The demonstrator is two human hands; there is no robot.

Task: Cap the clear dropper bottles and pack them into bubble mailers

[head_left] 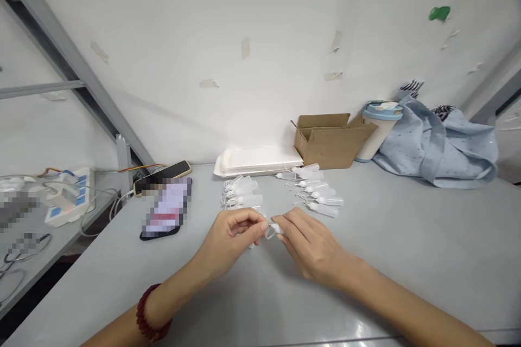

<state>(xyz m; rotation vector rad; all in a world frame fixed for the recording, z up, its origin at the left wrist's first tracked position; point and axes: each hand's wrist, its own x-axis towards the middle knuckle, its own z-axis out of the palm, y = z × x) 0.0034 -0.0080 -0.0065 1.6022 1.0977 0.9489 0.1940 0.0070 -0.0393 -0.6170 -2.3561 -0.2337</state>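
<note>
Over the middle of the table, my right hand (313,246) holds a small white dropper bottle (277,228), its nozzle end pointing left. Most of that bottle is hidden behind my fingers. A thin translucent strap loops from its neck to the pinched thumb and forefinger of my left hand (234,236); whatever cap sits at the strap's end is covered by the fingertips. Just beyond my left hand lies a group of similar dropper bottles (245,200), partly hidden by it. Another group of dropper bottles (319,191) lies in a staggered row beyond my right hand.
White padded envelopes (260,159) and an open cardboard box (329,146) stand against the wall. Right of them are a lidded tumbler (376,127) and a blue cloth bag (435,143). Two phones (169,209) (163,178) lie left, near a power strip (73,198).
</note>
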